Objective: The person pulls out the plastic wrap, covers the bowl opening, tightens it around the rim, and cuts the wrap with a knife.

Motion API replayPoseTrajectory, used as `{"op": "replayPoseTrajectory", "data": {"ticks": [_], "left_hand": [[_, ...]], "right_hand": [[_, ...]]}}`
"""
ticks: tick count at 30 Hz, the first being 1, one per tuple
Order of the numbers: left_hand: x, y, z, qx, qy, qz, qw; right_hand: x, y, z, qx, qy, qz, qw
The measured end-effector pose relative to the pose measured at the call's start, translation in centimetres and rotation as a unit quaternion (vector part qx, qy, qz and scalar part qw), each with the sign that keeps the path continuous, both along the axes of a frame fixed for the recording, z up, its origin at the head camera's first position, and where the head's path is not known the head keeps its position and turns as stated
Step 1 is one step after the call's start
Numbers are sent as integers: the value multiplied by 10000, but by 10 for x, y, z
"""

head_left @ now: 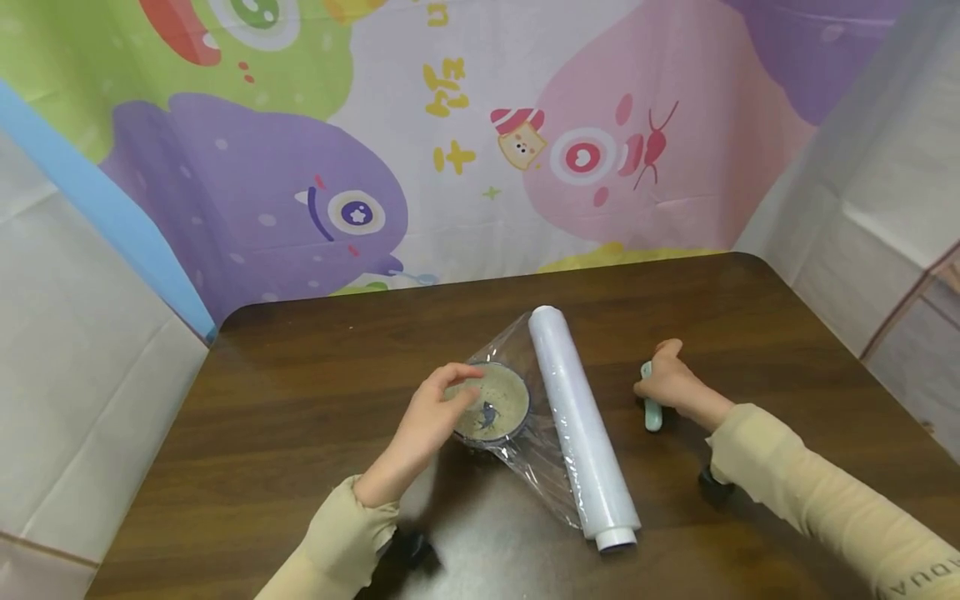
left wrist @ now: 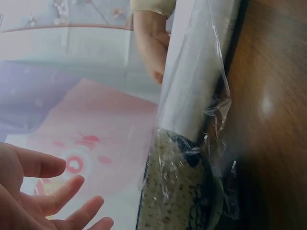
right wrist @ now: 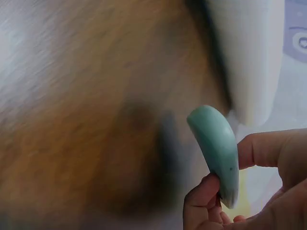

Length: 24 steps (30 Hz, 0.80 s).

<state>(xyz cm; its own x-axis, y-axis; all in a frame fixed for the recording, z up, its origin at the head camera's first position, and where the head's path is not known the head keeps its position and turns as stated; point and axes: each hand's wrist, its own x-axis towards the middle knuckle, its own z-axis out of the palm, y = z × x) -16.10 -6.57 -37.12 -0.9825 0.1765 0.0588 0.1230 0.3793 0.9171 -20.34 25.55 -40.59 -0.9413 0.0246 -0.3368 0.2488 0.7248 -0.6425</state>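
A roll of clear plastic wrap (head_left: 581, 425) lies lengthwise on the table, with a loose sheet of film (head_left: 542, 468) running left from it over a bowl (head_left: 504, 398). The bowl is pale and speckled with blue patterning. My left hand (head_left: 426, 414) hovers at the bowl's left side, fingers spread and relaxed, and in the left wrist view nothing is in them. Right of the roll, my right hand (head_left: 673, 383) pinches a small mint-green tool (right wrist: 218, 148) between thumb and fingers. It is smooth and curved; its exact kind does not show.
The dark wooden table (head_left: 300, 417) has rounded far corners. Behind it hangs a cartoon-printed curtain (head_left: 465, 217), with pale panels (head_left: 885, 167) at the sides.
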Motion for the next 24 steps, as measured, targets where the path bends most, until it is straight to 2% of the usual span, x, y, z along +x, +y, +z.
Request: {"op": "replayPoseTrajectory", "data": {"ticks": [4,10,19,24], "left_hand": [[1,5,4,-292,49,-125,9995],[1,11,8,-499,97,-245,9984],[-1,23,9,-318,208,-548,9978],[0,29,8,-174,262,-739,9968]], "right_hand": [[0,-11,10,-187,231,-74,9995],[5,-33,33,-495,719,186,9960],[20,-72,54,-1389,1238,281,9821],[29,-87,58,-1573,1438,359,9764]]}}
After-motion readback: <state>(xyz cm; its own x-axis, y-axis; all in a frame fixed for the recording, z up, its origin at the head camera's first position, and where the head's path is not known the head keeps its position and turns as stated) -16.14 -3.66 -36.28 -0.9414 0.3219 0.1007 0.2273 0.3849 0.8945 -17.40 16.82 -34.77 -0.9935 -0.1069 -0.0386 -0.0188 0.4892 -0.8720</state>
